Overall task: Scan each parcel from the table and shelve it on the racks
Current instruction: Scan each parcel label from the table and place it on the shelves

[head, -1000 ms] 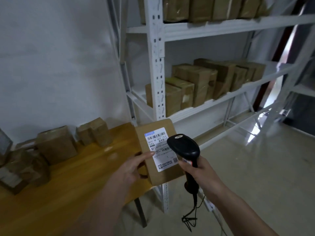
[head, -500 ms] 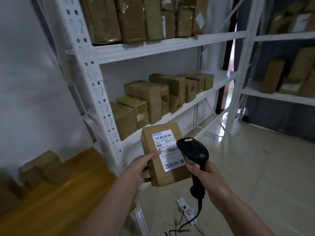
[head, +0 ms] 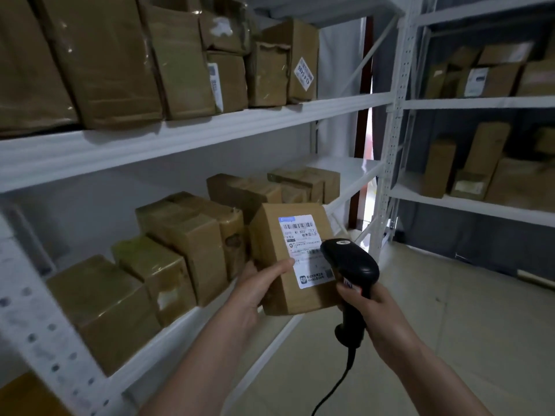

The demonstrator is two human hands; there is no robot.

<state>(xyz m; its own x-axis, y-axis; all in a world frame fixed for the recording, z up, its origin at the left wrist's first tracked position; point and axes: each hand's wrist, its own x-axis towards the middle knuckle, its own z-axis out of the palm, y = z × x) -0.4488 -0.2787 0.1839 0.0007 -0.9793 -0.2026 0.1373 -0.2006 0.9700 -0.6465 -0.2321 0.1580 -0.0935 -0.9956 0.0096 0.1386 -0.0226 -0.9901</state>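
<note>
— What have the fingers got?
— My left hand [head: 255,291] grips the parcel [head: 292,259], thumb on its label [head: 303,250]; my right hand [head: 371,310] is wrapped round the scanner [head: 350,265].
— Where's the parcel?
— Held in the air, in front of the rack [head: 192,127], near the middle shelf's boxes [head: 186,238]

The parcel [head: 292,259] carries a white shipping label [head: 303,250] with a barcode and a line that reads roughly "BS3 TLY"; its other print is too small. Labels on shelf boxes are unreadable.
</note>
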